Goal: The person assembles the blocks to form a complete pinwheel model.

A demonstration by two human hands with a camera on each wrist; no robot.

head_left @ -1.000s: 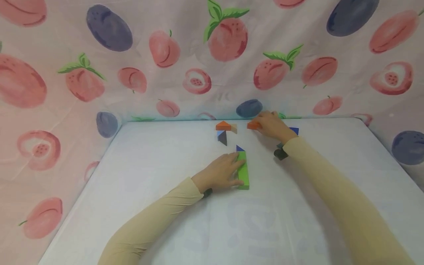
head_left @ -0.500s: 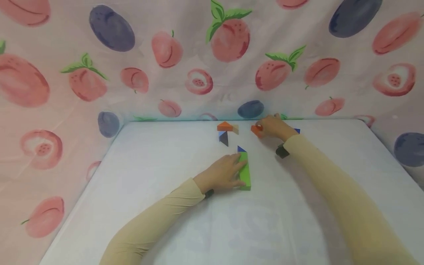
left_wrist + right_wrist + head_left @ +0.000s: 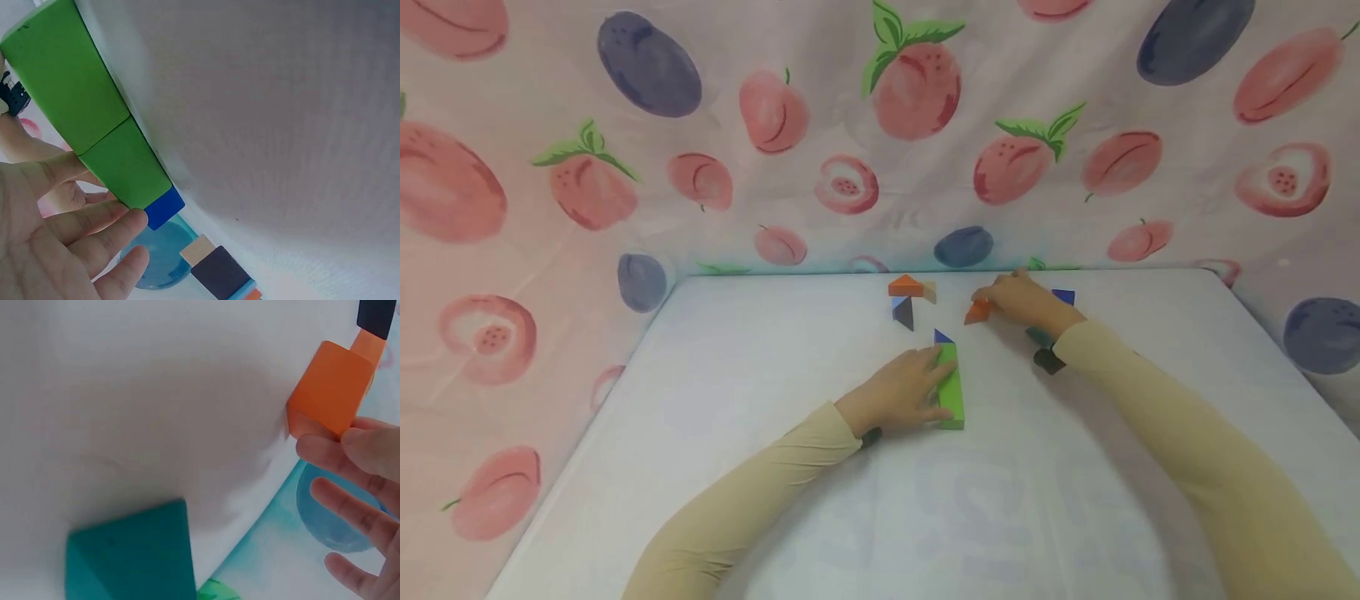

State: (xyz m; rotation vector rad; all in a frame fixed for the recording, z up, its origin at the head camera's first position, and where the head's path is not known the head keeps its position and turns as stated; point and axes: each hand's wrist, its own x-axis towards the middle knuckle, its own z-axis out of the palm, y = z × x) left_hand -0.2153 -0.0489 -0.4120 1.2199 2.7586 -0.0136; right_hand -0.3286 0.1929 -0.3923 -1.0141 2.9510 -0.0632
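Observation:
My left hand (image 3: 898, 387) lies against two green blocks (image 3: 951, 392) set end to end, its fingers spread and touching their side. A small blue triangular block (image 3: 943, 337) sits at their far end. In the left wrist view the seam between the green blocks (image 3: 94, 94) shows. My right hand (image 3: 1022, 300), further back, pinches an orange block (image 3: 978, 312) between thumb and fingertips. The right wrist view shows this orange block (image 3: 331, 387) tilted at the table surface, the other fingers held away from it; whether it touches the table I cannot tell.
Behind the green blocks stand an orange triangular block (image 3: 906, 287), a tan block (image 3: 929, 292) and a grey-blue block (image 3: 903, 312). Right of them are a blue block (image 3: 1063, 297) and a teal block (image 3: 137, 556), partly hidden by the right wrist. A fruit-print curtain (image 3: 820, 108) hangs behind the table.
My right hand has drawn the orange block a little toward me and turned it, so it now slants. The left hand stays at the green blocks.

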